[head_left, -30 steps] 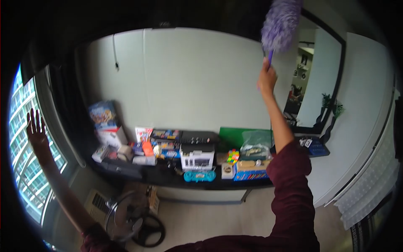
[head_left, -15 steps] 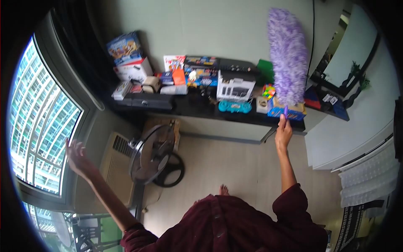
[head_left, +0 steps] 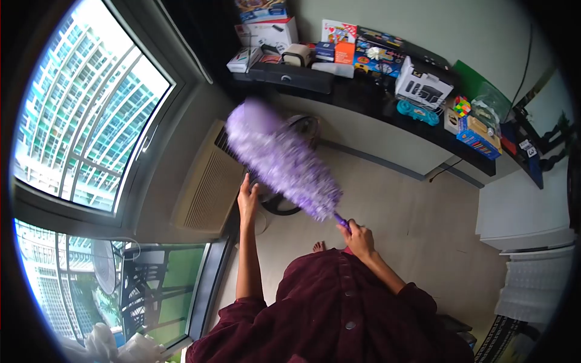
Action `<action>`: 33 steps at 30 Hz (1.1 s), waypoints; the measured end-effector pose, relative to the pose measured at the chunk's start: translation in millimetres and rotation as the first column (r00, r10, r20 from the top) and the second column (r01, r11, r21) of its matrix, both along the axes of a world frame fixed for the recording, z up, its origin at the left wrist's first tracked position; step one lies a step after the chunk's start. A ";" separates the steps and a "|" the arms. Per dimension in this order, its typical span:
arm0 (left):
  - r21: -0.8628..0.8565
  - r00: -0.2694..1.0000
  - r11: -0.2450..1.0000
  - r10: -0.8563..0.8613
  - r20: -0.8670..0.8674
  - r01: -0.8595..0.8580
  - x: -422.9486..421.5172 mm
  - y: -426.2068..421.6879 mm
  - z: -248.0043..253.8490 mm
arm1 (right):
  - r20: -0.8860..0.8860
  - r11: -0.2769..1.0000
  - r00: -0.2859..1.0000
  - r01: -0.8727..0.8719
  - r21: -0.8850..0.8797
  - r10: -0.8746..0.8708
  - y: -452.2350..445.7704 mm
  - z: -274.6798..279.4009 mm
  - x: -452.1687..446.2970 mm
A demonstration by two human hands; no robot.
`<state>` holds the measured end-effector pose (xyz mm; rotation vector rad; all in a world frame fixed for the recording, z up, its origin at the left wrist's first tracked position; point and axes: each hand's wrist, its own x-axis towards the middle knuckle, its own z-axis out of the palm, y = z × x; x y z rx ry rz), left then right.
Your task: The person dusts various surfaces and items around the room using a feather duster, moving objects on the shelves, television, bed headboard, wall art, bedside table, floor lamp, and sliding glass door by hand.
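A fluffy purple-and-white duster [head_left: 284, 163] slants up and to the left in front of my body, its tip blurred by motion. My right hand [head_left: 357, 238] is wrapped around its purple handle [head_left: 342, 222]. My left hand [head_left: 247, 199] is raised below the duster head, fingers stretched and apart, holding nothing. Behind the duster stands a fan [head_left: 305, 127], mostly covered by the fluff; part of its dark round base [head_left: 281, 207] shows beside my left hand.
A black shelf [head_left: 363, 100] along the wall bears boxes, a teal game controller [head_left: 417, 112], a puzzle cube [head_left: 462, 106] and a blue box [head_left: 479, 138]. An air conditioner [head_left: 209, 187] sits under the window [head_left: 91, 109]. A white cabinet [head_left: 514, 209] stands at right.
The duster has swung from upright by the shelf's right end down to the left, before the fan. My left hand has moved away from the window towards the fan. The view has turned left.
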<state>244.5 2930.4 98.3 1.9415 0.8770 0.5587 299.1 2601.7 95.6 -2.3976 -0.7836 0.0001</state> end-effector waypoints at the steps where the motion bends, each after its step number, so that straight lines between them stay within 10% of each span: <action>1: -0.053 0.996 0.997 -0.059 0.072 0.063 -9.9 2.1 -4.6 | 0.035 0.996 0.996 -0.078 -0.053 0.080 0.2 -7.4 -6.4; 2: -0.098 0.982 0.987 -0.112 0.149 0.127 -18.1 8.0 -18.6 | 0.027 0.994 0.995 -0.094 -0.056 0.095 0.3 -9.6 -13.1; 3: -0.654 0.951 0.755 0.166 0.260 0.047 -22.6 58.1 -115.6 | 0.048 0.990 0.990 -0.129 -0.055 0.132 1.6 -10.3 -19.8; 7: -0.091 0.963 0.995 0.065 0.263 -0.042 -37.3 -0.4 -47.4 | 0.010 0.985 0.985 -0.170 -0.034 0.170 -6.9 -25.5 -38.7; 8: -0.096 0.967 0.995 0.048 0.251 -0.024 -39.2 -13.8 -27.2 | 0.006 0.987 0.987 -0.162 -0.017 0.162 -13.1 -30.3 -41.2; 10: -0.657 0.713 0.754 0.466 0.523 -0.011 -37.9 -36.5 -43.8 | -0.035 0.981 0.982 -0.186 -0.047 0.185 -30.4 -26.1 -46.2; 14: 0.017 0.974 0.975 -0.220 0.045 0.220 -50.3 -73.2 -40.3 | -0.035 0.993 0.993 -0.112 -0.046 0.111 -88.1 -38.3 -62.3; 18: 0.055 0.930 0.932 -0.361 0.061 0.358 -44.0 -126.2 -64.3 | -0.163 0.984 0.987 -0.029 -0.175 0.000 -158.2 -47.2 -74.3; 22: -0.184 0.752 0.842 -0.536 -0.384 0.506 -31.1 -176.1 -47.9 | -0.217 0.948 0.960 0.104 -0.302 -0.175 -226.0 -44.2 -92.0; 30: -0.233 0.811 0.807 -0.575 -0.106 0.542 36.2 -304.5 -16.0 | -0.567 0.744 0.503 0.567 -0.353 -0.652 -390.8 -93.7 -156.6; 31: -0.260 0.805 0.780 -0.594 -0.018 0.570 43.9 -331.9 -11.1 | -0.446 0.755 0.610 0.503 -0.420 -0.655 -424.7 -139.4 -178.4; 33: -0.360 0.746 0.685 -0.664 0.050 0.634 70.4 -376.9 -50.2 | -0.557 0.508 0.179 0.687 -0.519 -0.811 -451.0 -114.4 -187.8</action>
